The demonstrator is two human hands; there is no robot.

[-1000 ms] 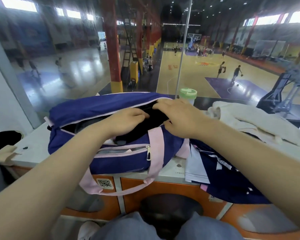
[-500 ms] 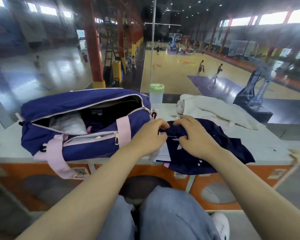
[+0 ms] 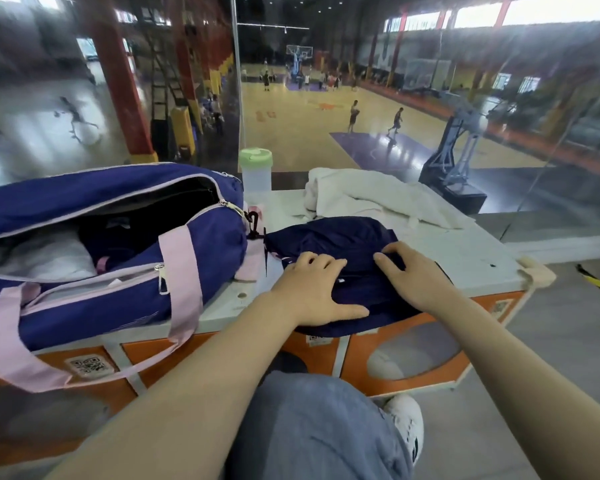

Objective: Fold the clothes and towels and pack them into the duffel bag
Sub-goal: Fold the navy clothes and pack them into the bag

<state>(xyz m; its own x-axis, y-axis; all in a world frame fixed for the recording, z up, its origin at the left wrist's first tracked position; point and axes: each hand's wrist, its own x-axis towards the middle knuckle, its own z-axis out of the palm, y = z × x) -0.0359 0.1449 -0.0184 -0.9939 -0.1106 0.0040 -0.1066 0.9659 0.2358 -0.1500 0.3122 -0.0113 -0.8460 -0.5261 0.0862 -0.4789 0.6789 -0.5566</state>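
A: What has changed in the last second?

B: The hands were at the mouth of the duffel bag (image 3: pixel 94 258) a second ago, pressed into the opening. Both have since been brought over to the navy garment (image 3: pixel 340 244), which lies on the desk (image 3: pixel 465 251) just right of the bag, its near edge hanging over the desk's front.

A: How are the hands placed?

B: The left hand (image 3: pixel 314 289) is laid flat on the cloth, fingers spread, nothing gripped. The right hand (image 3: pixel 413 278) is rested beside it with the fingertips curled into the fabric; whether a fold is actually pinched there cannot be told.

A: And the bag?

B: It is left unzipped at the left of the desk. Something white and something dark can be seen inside, so part of the packing is judged to be done.

A: What is meant for the task?

B: The garment is judged to be the piece now being flattened for folding. A white towel (image 3: pixel 371 195) is still heaped at the far right, unfolded, behind the garment, so at least two pieces remain. A green-lidded cup (image 3: pixel 256 171) is stood at the far edge between bag and towel, well clear of the hands.
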